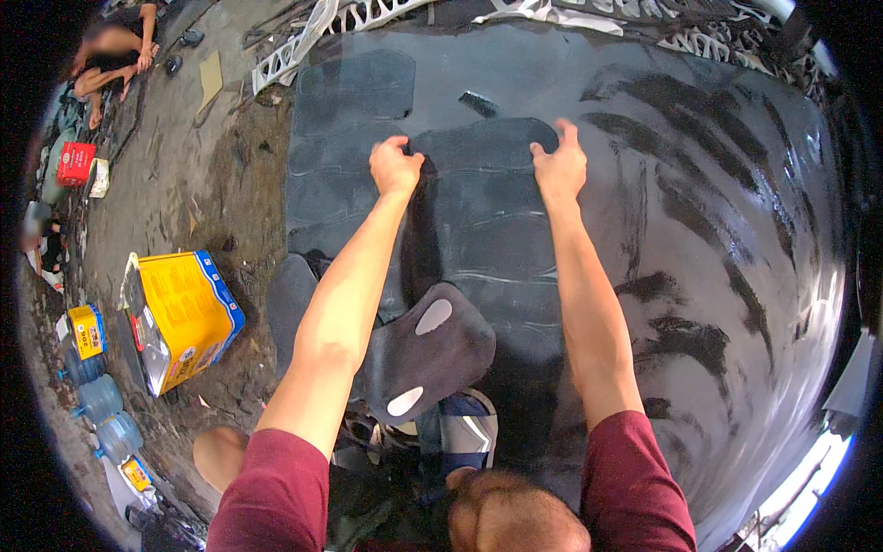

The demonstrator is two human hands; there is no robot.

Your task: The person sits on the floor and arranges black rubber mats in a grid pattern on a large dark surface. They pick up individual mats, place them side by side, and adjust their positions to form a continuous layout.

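A dark, flat sheet piece with rounded corners point(483, 152) lies on a glossy black surface point(699, 230). My left hand point(395, 167) is at its far left corner, fingers curled and thumb against the edge. At the far right corner, my right hand point(562, 167) has its thumb on the edge and a finger reaching past it. More dark sheets lie overlapping in rows, one of them a cut piece point(359, 85) at the far left. Close to me, below my left forearm, rests a dark pad with two pale ovals point(464, 345). A small dark strip point(478, 103) lies just beyond the sheet.
White openwork scraps point(359, 17) lie along the far edge. On the dirty floor at left stand a yellow and blue tin point(189, 317), blue water jugs point(99, 397) and a red box point(76, 164). Another person point(115, 55) sits at far left. My sandaled foot point(469, 432) is below.
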